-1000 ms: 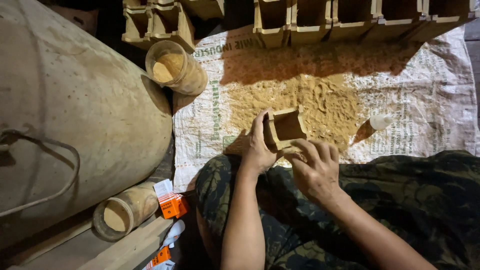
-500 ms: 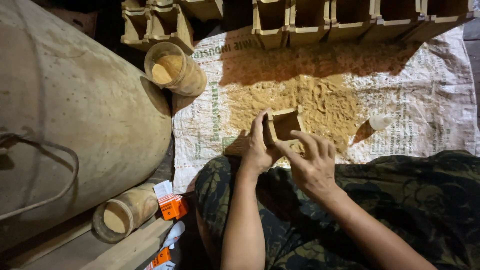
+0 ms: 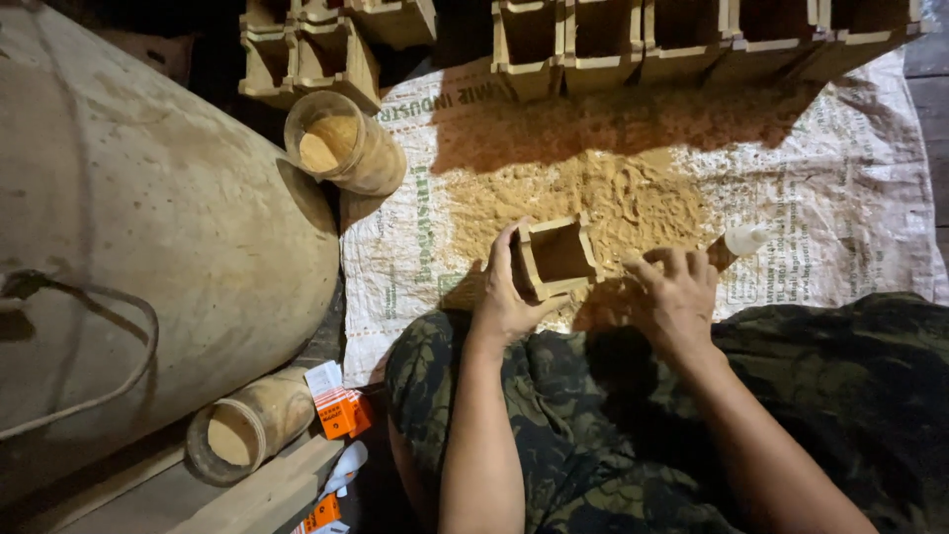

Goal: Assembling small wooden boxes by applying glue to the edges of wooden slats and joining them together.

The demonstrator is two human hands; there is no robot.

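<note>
the left hand (image 3: 506,302) grips a small open wooden box (image 3: 556,259) by its near left side, thumb up along the wall and palm under the corner, so the hollow faces up toward the camera and stays steady; the box sits at the near edge of a pile of sawdust (image 3: 593,203), just above the person's knee; the right hand (image 3: 677,297) holds nothing; its fingers are spread loosely and rest palm-down on the sawdust just right of the box, apart from it, as if placed there to keep the dust within reach.

the sawdust lies on a white woven sack (image 3: 840,188) spread over the floor, which seems laid to catch the loose dust; a small white-capped bottle (image 3: 739,242) lies on the sack close beyond the right fingertips, handy to that hand; rows of similar wooden boxes (image 3: 633,40) stand along the far edge of the sack, out of the way; a jar (image 3: 341,143) with sawdust inside leans against a large drum (image 3: 148,247) on the left; another jar lying on its side (image 3: 247,430) and orange cartons (image 3: 336,413) sit by the left knee; camouflage trousers (image 3: 811,396) fill the near right.
</note>
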